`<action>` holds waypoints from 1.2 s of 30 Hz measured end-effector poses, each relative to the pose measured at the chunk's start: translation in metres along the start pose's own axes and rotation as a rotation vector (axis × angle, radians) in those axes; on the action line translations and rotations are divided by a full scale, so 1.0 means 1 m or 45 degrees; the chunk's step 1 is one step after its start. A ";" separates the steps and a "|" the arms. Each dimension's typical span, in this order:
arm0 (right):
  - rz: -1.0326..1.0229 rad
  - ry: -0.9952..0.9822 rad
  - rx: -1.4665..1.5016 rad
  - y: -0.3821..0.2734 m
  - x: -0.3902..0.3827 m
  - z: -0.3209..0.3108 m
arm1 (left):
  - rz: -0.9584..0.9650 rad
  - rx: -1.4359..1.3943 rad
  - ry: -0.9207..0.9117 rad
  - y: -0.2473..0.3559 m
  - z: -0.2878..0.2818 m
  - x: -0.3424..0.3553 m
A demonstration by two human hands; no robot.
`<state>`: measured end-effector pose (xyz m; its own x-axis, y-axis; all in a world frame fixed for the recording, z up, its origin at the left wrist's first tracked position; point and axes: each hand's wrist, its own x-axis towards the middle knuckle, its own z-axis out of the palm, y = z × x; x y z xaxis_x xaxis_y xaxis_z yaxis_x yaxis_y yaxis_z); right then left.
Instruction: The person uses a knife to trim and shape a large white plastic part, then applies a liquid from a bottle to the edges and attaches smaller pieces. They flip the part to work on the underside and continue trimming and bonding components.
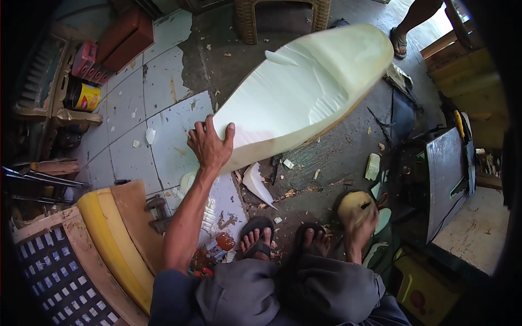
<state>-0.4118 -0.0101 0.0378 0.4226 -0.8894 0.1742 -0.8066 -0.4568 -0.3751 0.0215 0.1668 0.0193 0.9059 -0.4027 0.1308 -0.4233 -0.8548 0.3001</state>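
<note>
Resting on a long pale foam block: left hand, spread open, head view.
Block lies ahead of the sandalled feet, slanting away to the right, near end under that hand. Right hand, blurred, overlaps a round tan pad; whether it grips cannot be told. White offcut lies just beside block.

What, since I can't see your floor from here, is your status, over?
Left hand on near end of long pale foam piece. Right hand blurred at round tan pad, grip unclear. Curved white scrap lying beside foam piece.
</note>
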 end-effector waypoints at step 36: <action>-1.355 -1.138 -0.096 -0.305 0.194 0.159 | 0.273 -0.123 0.271 -0.034 0.055 -0.019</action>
<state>-0.0179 -0.0402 0.0410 0.9354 0.1821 -0.3031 0.0578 -0.9244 -0.3770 0.0185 0.1855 -0.0459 0.7821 -0.4841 0.3925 -0.6112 -0.7189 0.3312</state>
